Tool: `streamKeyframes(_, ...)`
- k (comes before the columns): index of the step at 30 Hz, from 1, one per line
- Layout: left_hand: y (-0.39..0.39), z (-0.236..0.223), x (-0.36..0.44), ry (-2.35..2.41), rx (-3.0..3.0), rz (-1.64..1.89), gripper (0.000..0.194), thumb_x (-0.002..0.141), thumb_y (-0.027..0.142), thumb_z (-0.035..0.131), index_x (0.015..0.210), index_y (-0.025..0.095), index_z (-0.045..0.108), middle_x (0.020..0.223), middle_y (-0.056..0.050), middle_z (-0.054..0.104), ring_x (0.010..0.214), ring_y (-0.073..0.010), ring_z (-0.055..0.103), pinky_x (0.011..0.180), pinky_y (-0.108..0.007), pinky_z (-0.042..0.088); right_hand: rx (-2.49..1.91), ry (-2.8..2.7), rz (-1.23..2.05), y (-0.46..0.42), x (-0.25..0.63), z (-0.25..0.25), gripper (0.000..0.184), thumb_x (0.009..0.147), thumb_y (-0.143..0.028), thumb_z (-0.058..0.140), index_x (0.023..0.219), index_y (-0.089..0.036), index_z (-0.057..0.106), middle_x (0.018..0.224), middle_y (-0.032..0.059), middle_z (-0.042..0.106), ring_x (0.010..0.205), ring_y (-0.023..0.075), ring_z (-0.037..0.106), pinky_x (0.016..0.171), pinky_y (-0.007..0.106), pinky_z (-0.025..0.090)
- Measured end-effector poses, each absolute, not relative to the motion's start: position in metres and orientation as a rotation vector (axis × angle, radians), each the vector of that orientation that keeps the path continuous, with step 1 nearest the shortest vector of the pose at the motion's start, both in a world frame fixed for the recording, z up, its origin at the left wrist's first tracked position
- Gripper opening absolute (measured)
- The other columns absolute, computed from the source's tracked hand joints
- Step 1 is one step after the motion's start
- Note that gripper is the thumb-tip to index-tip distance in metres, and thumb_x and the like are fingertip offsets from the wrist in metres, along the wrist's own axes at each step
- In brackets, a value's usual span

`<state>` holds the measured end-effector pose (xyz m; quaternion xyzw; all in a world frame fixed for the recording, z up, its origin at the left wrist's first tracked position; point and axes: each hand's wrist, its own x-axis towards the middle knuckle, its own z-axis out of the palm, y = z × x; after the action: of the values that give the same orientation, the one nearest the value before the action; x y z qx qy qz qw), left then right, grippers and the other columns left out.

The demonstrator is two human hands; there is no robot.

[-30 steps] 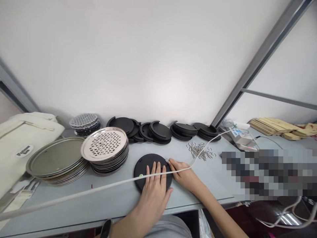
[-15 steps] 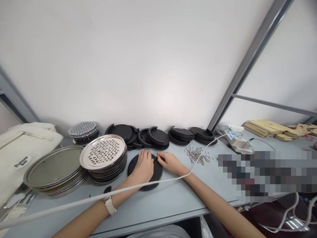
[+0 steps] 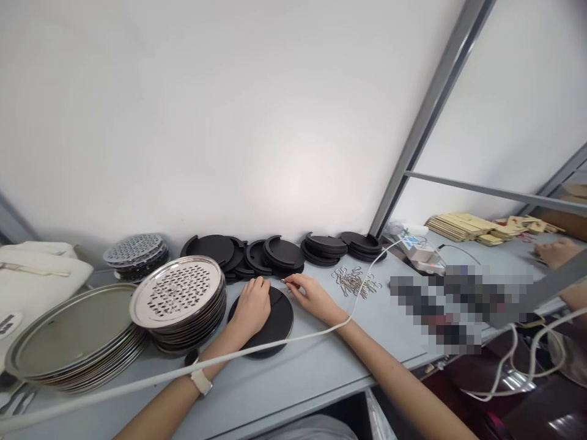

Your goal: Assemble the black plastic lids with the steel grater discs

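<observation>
A black round disc (image 3: 277, 321) lies on the grey table in front of me. My left hand (image 3: 250, 308) rests over its upper left part, fingers bent together at the far edge. Just past the disc's upper right rim, my right hand (image 3: 314, 299) pinches a small wire hook (image 3: 284, 282) between thumb and fingertips; the fingers hide most of it. To the right lies a loose pile of metal wire hooks (image 3: 355, 281). A white cable (image 3: 316, 333) runs across the view in front of the disc and both forearms.
Stacked perforated metal plates (image 3: 177, 293) and larger round trays (image 3: 76, 333) stand left. Black holders and discs (image 3: 284, 252) line the wall. Yellowish flat pieces (image 3: 454, 226) lie far right, near another person's hand (image 3: 559, 252). A metal post (image 3: 424, 128) rises at the back right.
My left hand has gone from lying flat on the disc to bent fingers at its far left edge. My right hand has drawn slightly off the disc's rim. The view has turned right.
</observation>
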<state>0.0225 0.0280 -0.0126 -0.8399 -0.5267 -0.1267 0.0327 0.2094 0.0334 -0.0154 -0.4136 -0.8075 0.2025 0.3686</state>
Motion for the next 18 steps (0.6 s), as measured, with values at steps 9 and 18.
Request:
streamKeyframes(9, 0.028, -0.014, 0.022, -1.632, -2.596, -0.384, 0.026, 0.087, 0.003, 0.038, 0.098, 0.014, 0.059, 0.097, -0.009, 0.057, 0.095, -0.0232, 0.052, 0.085, -0.033, 0.039, -1.085, -2.049, 0.676, 0.033, 0.205, -0.02, 0.021, 0.093, -0.027, 0.041, 0.097, -0.019, 0.061, 0.068, -0.0014, 0.058, 0.062, 0.0127, 0.052, 0.061, 0.024, 0.038)
streamKeyframes(18, 0.027, -0.012, 0.023, -1.638, -2.608, -0.383, 0.024, 0.088, 0.005, 0.038, 0.097, 0.014, 0.058, 0.098, -0.01, 0.057, 0.095, -0.0239, 0.051, 0.085, -0.035, 0.039, -1.058, -2.079, 0.727, 0.037, 0.206, -0.026, 0.016, 0.089, -0.028, 0.05, 0.094, -0.017, 0.062, 0.069, -0.0012, 0.057, 0.061, 0.0119, 0.051, 0.058, 0.023, 0.039)
